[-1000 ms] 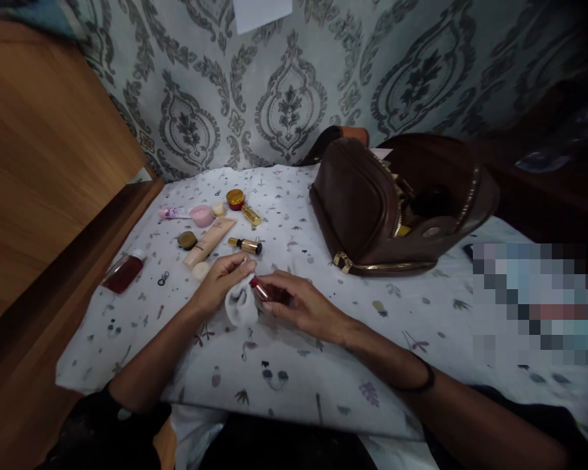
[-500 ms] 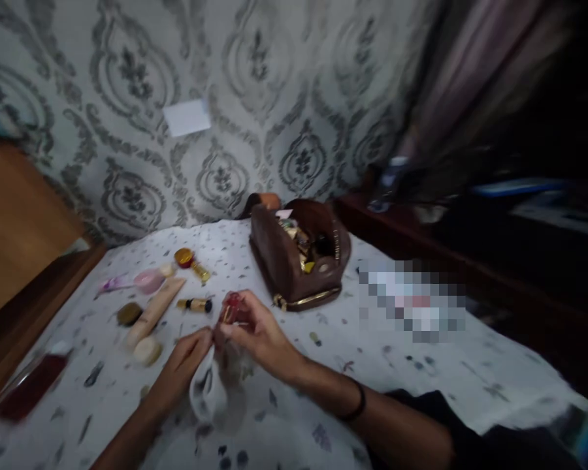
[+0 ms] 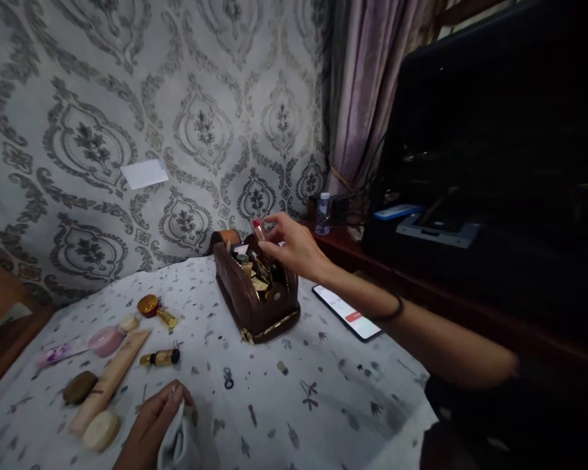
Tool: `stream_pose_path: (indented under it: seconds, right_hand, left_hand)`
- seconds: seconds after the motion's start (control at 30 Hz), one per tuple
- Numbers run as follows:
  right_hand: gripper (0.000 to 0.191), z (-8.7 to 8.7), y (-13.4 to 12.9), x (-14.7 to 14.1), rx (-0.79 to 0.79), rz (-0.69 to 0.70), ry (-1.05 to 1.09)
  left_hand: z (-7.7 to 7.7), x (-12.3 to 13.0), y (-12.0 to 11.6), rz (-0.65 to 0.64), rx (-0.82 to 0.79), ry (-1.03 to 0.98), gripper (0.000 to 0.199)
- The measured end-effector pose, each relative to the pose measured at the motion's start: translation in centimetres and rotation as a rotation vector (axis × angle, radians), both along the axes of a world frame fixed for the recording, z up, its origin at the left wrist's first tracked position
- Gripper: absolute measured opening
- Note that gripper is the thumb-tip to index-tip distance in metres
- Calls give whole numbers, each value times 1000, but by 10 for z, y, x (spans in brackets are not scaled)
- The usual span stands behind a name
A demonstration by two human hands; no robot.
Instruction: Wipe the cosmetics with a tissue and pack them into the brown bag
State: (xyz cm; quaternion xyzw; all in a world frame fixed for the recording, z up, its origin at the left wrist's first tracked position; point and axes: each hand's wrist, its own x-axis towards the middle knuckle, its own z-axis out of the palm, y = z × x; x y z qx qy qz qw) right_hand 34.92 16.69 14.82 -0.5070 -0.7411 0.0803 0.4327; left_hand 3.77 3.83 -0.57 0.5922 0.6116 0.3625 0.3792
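Over the open brown cosmetic bag (image 3: 247, 313), my right hand (image 3: 294, 247) grips a small lipstick tube (image 3: 259, 229) with a red end between thumb and fingers. Packed inside the bag are several small items, some of them gold-coloured. Lower down, my left hand (image 3: 151, 421) is closed on a white cloth (image 3: 176, 440), just above the patterned sheet. To its left lie a beige squeeze tube (image 3: 110, 378), a round cream-coloured jar (image 3: 101, 431) and a dark oval item (image 3: 80, 388). Beyond my left fingers is a gold-and-black small bottle (image 3: 161, 357).
A pink jar (image 3: 105, 341), a purple-and-white tube (image 3: 61, 352) and a red-gold round container (image 3: 148, 305) lie on the left. Right of the bag is a lit phone (image 3: 345, 312). A clear bottle (image 3: 323, 215) stands on the dark ledge by the curtain (image 3: 367, 85).
My right hand has moved away from the left, up and over the bag, carrying the lipstick tube. My left hand stays low with the cloth. The view has turned to the right.
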Motion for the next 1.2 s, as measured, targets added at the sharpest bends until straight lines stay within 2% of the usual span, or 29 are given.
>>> stream_pose_path:
  seconds: [0.07,0.13,0.27,0.43,0.8,1.03,1.2]
  right_hand:
    - [38,7,22,-3,-76,-159,-323]
    - [34,9,39,-10,-113,-219,-472]
    - [30,7,63,-26,-126,-202,-632]
    - [29,1,82,-36,-131,-125,-815]
    - [33,-13,124,-46,-183,-116,-967]
    - [35,-26,130,-48,-203,-90,-1002]
    - [34,-20,134,-45,-215,-87,-987]
  left_hand:
    - [0,2,-1,4,10,1,65]
    - [-1,2,-1,-7,2,-15,67]
    - [-5,-1,1,-49,-36,-54,68]
    - [-7,-3,1,-92,10,-21,64]
    - [-8,-7,2,-163,12,-18,59]
    - [-9,-10,2,-194,20,2,57]
    - [-10,-12,3,-214,8,22,58]
